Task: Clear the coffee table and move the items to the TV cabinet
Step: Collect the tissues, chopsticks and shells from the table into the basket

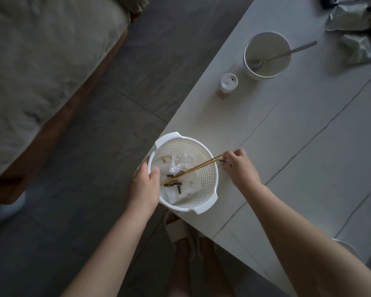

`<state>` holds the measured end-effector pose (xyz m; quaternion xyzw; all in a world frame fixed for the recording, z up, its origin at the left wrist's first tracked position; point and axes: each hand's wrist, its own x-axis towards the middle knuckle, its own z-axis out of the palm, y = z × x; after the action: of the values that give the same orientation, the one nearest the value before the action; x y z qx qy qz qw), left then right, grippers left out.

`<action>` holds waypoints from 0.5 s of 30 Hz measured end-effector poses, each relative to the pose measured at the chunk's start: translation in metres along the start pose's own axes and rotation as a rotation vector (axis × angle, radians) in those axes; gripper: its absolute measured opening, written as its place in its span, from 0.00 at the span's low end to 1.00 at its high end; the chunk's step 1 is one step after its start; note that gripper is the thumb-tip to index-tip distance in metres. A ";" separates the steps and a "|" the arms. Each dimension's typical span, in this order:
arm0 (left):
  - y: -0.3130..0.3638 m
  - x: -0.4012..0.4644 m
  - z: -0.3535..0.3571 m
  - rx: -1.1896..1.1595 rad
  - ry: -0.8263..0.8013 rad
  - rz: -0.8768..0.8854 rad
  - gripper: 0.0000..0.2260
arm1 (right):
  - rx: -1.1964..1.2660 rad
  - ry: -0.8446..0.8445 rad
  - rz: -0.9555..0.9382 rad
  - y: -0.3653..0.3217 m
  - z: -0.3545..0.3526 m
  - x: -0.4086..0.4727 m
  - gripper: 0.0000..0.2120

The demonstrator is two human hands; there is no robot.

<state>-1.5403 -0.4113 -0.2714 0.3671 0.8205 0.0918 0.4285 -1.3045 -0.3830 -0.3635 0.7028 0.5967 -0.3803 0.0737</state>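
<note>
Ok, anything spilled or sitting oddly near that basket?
Yes: a few sunflower seeds lie loose on the table by the right hand, and the basket overhangs the table's corner.

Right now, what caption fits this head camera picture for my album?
Left hand steadies white perforated plastic basket at table corner; right hand sweeps sunflower seeds toward it.
</note>
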 end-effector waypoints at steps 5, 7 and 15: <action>0.004 0.000 0.001 0.017 0.000 0.012 0.15 | -0.027 0.031 -0.009 0.004 0.002 0.000 0.05; 0.006 -0.001 0.001 0.010 -0.006 0.017 0.16 | -0.012 0.040 0.008 0.003 0.003 0.000 0.04; 0.004 0.001 0.005 0.015 0.002 0.055 0.15 | -0.045 0.030 -0.001 0.008 0.006 -0.004 0.05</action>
<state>-1.5346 -0.4083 -0.2736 0.3927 0.8112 0.0980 0.4221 -1.3001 -0.3918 -0.3682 0.7063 0.6064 -0.3563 0.0802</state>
